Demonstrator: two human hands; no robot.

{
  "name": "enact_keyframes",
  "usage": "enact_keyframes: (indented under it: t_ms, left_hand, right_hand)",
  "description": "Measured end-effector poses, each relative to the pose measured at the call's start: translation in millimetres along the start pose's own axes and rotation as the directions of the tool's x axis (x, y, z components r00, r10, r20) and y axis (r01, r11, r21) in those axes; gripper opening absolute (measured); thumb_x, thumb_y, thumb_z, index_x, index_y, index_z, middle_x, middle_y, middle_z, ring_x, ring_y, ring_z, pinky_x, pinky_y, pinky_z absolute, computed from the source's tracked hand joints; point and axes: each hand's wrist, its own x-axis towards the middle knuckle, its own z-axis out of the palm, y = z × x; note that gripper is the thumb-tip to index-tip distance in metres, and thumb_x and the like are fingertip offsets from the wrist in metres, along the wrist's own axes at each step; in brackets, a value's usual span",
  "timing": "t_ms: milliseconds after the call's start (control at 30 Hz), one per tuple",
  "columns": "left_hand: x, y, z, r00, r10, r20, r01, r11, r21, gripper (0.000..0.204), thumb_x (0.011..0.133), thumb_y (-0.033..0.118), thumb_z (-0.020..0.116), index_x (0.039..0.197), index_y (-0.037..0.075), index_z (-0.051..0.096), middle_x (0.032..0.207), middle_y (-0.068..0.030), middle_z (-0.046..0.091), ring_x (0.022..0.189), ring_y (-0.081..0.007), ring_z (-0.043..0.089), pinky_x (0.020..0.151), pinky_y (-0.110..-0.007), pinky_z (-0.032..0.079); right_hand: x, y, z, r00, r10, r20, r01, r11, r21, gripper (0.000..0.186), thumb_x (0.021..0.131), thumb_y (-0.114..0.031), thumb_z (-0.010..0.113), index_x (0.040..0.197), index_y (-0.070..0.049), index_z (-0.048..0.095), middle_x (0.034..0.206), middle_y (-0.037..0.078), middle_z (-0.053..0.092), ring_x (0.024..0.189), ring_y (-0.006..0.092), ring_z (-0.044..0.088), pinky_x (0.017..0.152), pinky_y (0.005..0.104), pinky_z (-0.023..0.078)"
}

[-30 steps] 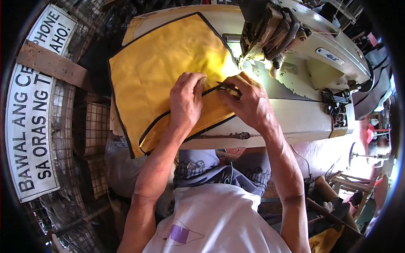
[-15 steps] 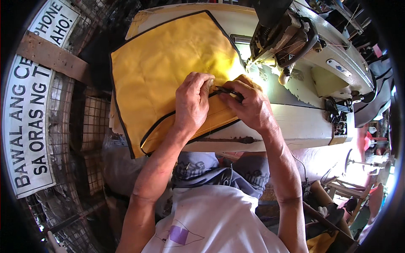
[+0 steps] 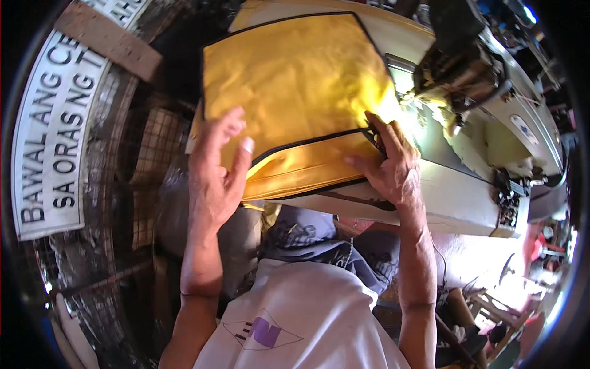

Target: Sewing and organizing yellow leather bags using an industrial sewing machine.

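Yellow cloth (image 3: 289,74): lies on the pale table (image 3: 442,194) in front of the person, to the left of the sewing machine (image 3: 464,77), its right side close to the bright needle area.
Done: black edging (image 3: 319,137) runs along the cloth's top and sides and along the curved upper edge of the yellow strip (image 3: 307,167) at its near end; lines that look like stitching cross the strip.
Left: whether any edge or thread is unfinished cannot be told; the lower left corner is behind the left hand.
Left hand: open, fingers spread and blurred, nothing seen in it, over the cloth's left side; touching or just above, I cannot tell (image 3: 215,178).
Right hand (image 3: 396,171): thumb out over the strip, fingers loosely bent around a small dark tool (image 3: 373,139), mostly hidden.
Pocket: the strip lies over the cloth like one; nothing shows inside.
Grey plastic (image 3: 175,212): below the table's left end, perhaps a bag; contents unclear.
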Motion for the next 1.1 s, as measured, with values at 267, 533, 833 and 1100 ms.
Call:
enact_keyframes:
  t_ms: [267,533,833,1100]
  left_hand:
    - [-63.5,-32.7,-15.1,0.913,0.308,0.269,-0.288,0.951,-0.112,0.034,0.072,-0.005,0.069,0.104,0.007,0.073,0.104,-0.0084,0.060,0.109,-0.0309,0.058,0.101,-0.049,0.046]
    - [-43.8,-37.7,-19.1,0.958,0.154,0.241,-0.053,0.923,-0.380,0.016,0.088,0.004,0.067,0.101,0.004,0.075,0.103,-0.0112,0.062,0.099,-0.0241,0.063,0.086,-0.038,0.050]
    - [-29.2,-10.5,41.0,0.998,0.057,-0.017,-0.042,0.877,0.478,0.023,0.087,0.023,0.074,0.087,0.002,0.065,0.090,-0.0116,0.057,0.087,-0.0292,0.056,0.079,-0.042,0.046]
    - [-29.3,-21.5,24.7,0.923,-0.354,0.152,0.385,0.858,-0.340,0.017,0.097,0.019,0.065,0.089,0.005,0.061,0.078,-0.0037,0.057,0.078,-0.0144,0.055,0.077,-0.030,0.044]
  right_hand:
    - [-1.6,2.1,6.1,0.983,-0.111,0.145,0.133,0.980,-0.148,0.048,0.071,-0.026,0.086,0.109,-0.004,0.066,0.086,0.012,0.065,0.079,0.0312,0.066,0.071,0.0413,0.053]
    - [-81.4,-9.3,-3.9,0.986,-0.105,0.128,0.154,0.865,-0.478,0.072,0.062,-0.001,0.071,0.133,-0.007,0.062,0.075,0.008,0.052,0.066,0.0252,0.058,0.063,0.0384,0.051]
    - [-82.6,-30.4,5.8,0.984,0.039,0.172,0.044,0.889,-0.455,0.073,0.069,-0.004,0.078,0.138,-0.004,0.055,0.084,0.012,0.062,0.074,0.0302,0.065,0.067,0.0415,0.053]
    - [-85.9,-33.3,7.2,0.984,0.037,0.176,0.034,0.924,-0.381,0.076,0.070,-0.005,0.078,0.141,-0.002,0.050,0.091,0.013,0.064,0.077,0.0317,0.066,0.069,0.0418,0.054]
